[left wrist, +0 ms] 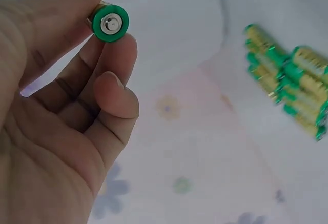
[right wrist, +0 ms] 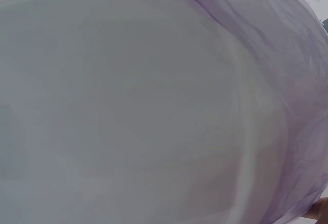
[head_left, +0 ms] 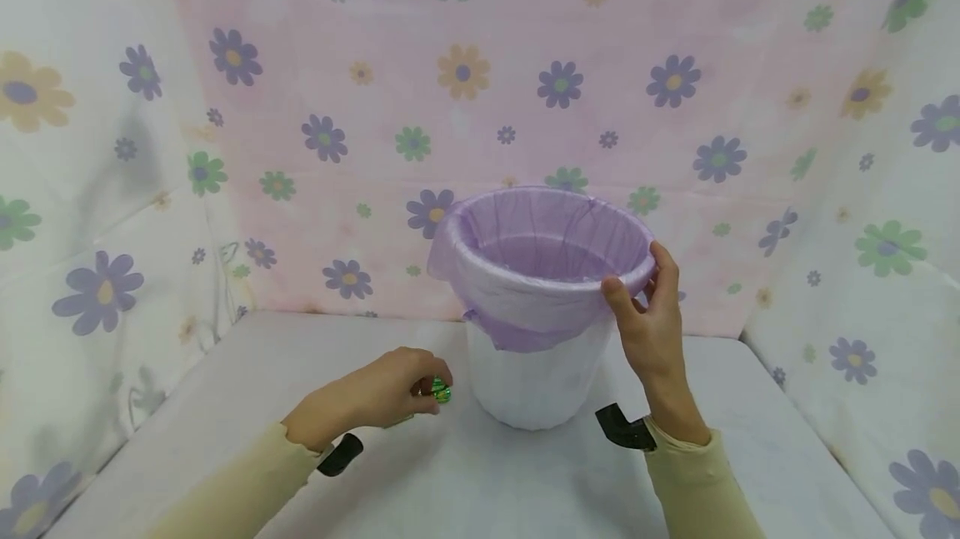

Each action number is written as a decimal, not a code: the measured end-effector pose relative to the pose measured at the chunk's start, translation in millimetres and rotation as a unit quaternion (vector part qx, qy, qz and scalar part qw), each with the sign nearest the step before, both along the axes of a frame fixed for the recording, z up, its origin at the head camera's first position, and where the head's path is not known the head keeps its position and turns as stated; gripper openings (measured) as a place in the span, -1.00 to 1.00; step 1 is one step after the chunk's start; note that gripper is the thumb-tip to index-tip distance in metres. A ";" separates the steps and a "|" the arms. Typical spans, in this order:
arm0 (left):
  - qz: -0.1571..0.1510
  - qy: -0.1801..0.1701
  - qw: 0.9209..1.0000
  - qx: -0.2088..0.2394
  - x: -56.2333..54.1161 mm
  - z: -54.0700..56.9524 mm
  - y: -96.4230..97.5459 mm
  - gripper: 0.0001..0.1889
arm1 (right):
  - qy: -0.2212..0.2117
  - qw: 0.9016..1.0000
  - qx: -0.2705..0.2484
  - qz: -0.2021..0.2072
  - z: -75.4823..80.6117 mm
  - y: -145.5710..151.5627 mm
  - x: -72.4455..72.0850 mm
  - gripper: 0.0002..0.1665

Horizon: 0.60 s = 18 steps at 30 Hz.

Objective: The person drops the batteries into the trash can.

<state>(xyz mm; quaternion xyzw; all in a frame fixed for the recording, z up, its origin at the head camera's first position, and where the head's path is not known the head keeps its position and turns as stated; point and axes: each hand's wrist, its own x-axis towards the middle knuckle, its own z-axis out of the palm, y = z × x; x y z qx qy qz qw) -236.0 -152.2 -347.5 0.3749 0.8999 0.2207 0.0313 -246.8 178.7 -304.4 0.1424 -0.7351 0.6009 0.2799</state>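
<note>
My left hand pinches a battery with a green and gold wrapper between thumb and fingers, its silver button end showing in the left wrist view. In that view, a pile of several batteries lies on the table; my hand mostly covers it in the head view. A white trash bin stands upright, lined with a purple plastic bag folded over its rim. My right hand grips the bin's right rim over the bag, thumb outside. The bin's wall fills most of the right wrist view.
The white-covered table runs back to a pink flowered cloth. White flowered cloths hang at left and right. Black wrist mounts stick out from both sleeves.
</note>
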 end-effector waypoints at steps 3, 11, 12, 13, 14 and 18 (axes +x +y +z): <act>-0.009 0.024 1.000 -0.001 4.9 23.5 -0.4 -0.76 | -0.001 1.000 0.003 -0.003 -0.5 0.0 0.0 -0.10; -0.038 0.091 0.995 0.022 15.0 100.0 5.6 -0.77 | -0.002 1.000 -0.001 -0.004 -1.3 -0.5 0.5 -0.10; -0.043 0.099 0.994 0.030 14.9 109.4 7.3 -0.77 | -0.002 1.000 -0.002 -0.005 -1.4 -0.5 0.6 -0.10; -0.044 0.105 0.993 0.037 14.8 118.9 9.0 -0.77 | -0.002 1.000 -0.002 -0.004 -1.4 -0.8 0.5 -0.10; -0.041 0.106 0.993 0.041 14.4 127.7 11.0 -0.77 | -0.001 1.000 -0.001 -0.005 -1.5 -0.9 0.5 -0.10; -0.032 0.107 0.993 0.047 8.4 157.1 20.8 -0.75 | -0.001 1.000 0.001 -0.008 -2.3 -0.7 1.2 -0.11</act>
